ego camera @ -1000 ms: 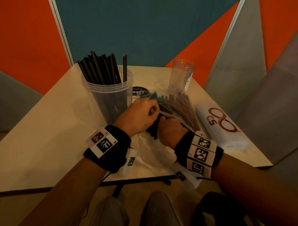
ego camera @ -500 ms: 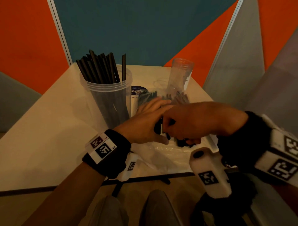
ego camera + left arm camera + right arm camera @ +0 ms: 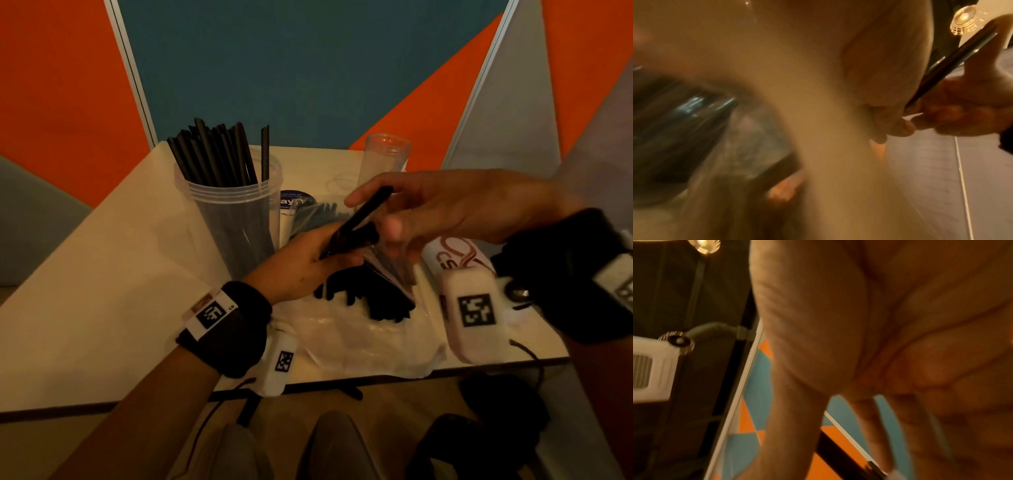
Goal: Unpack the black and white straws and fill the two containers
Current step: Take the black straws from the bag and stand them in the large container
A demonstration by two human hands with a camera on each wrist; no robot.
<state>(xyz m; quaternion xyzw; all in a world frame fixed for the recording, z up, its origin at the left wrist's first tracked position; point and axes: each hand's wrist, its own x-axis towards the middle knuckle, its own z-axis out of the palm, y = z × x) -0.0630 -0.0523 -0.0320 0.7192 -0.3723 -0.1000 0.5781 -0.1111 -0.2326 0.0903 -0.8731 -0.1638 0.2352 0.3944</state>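
Right hand (image 3: 455,212): pinches thin black plastic straws (image 3: 359,219) (tilted) | Left hand (image 3: 308,263): fingers curled, gripping straws' lower end

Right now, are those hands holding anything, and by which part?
The right hand pinches a few black straws near their upper end; the left hand grips the same straws lower down, over the opened plastic bag.

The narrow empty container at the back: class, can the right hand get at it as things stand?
Probably yes. The right hand hovers just in front of the narrow empty container, with nothing between them, but it grips black straws, so it cannot grasp.
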